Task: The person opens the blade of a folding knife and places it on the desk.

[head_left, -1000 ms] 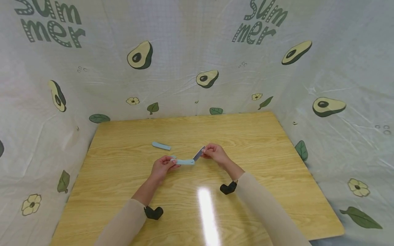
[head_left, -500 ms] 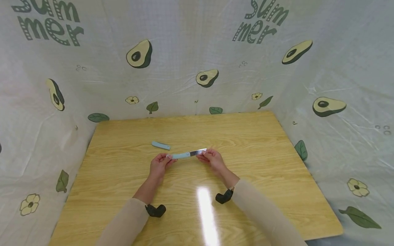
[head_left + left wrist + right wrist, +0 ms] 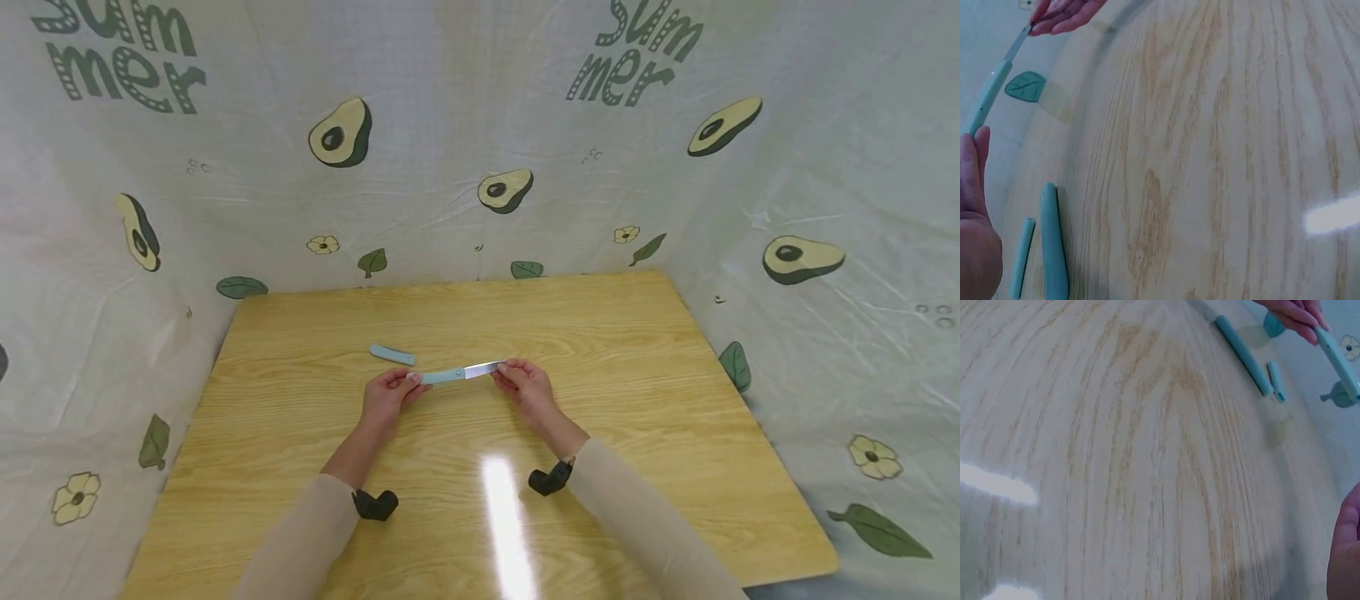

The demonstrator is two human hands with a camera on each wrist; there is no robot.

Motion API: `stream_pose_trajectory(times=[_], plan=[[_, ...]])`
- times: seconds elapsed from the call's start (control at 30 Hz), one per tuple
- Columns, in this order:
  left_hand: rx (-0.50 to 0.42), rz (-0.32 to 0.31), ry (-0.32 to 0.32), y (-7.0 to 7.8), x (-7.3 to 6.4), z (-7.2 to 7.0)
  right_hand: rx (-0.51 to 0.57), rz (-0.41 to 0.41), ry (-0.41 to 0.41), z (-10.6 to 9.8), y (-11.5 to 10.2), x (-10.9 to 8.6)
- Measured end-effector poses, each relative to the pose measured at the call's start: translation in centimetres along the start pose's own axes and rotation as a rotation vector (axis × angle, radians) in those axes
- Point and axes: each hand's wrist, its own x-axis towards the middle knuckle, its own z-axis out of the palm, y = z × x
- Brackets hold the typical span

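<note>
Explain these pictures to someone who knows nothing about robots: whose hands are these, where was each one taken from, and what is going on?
No robot here: a person works with two bare hands. The wide picture comes from a camera worn on the head, looking forward and down. The other two come from cameras on the wrists, one each; the black devices there are probably those.

The left hand holds the light-blue handle of a knife. The right hand pinches its blade near the tip.

On the wooden table lie a bigger-looking light-blue piece and a smaller-looking light-blue piece, easiest to see from the wrists. Behind is a pale sheet printed with avocados, leaves and flowers.
</note>
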Motion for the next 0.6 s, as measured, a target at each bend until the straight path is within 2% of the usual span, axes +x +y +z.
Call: stream_pose_trajectory(times=[0.13,0.27,0.47,0.6], plan=[[0.021,-0.029,0.010,0.1,0.7,0.2,-0.004,0.001,0.042,-0.4,-0.5,0.5],[0.034,-0.061,0.077,-0.1,1.4,1.1,-0.041,-0.008,0.110,-0.5,-0.7,1.1],[0.132,-0.029,0.200,-0.7,2.3,3.0,-0.097,0.008,0.225,-0.7,-0.7,2.3],[0.259,0.001,0.263,-1.0,2.7,3.8,-0.097,0.023,0.285,-0.9,-0.5,2.9]])
